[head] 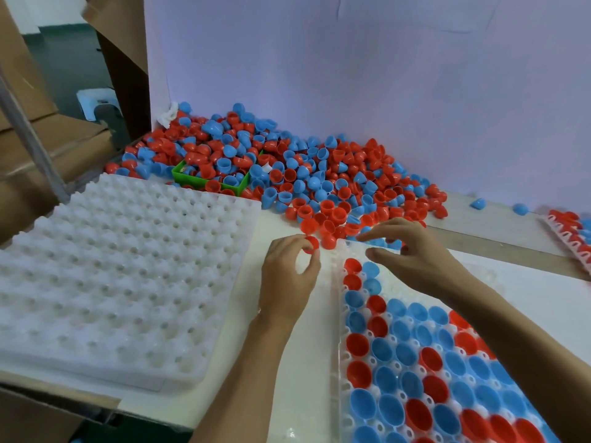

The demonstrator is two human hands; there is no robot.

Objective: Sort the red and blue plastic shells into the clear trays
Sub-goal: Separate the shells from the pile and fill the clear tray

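Observation:
A big heap of red and blue shells [319, 174] lies against the back wall. My left hand [287, 282] pinches a red shell [311, 244] between thumb and fingertips, just left of the clear tray's far corner. That clear tray [340, 346] in front of me holds several red and blue shells, open side up. My right hand [412, 254] hovers over the tray's far end with its fingers spread; whether it holds anything under the palm is hidden.
A stack of empty white trays [121, 276] sits at the left. A green bin [208, 179] is half buried in the heap. Another filled tray [572, 235] lies at the far right, with two loose blue shells [478, 203] near it. Cardboard boxes stand at the left.

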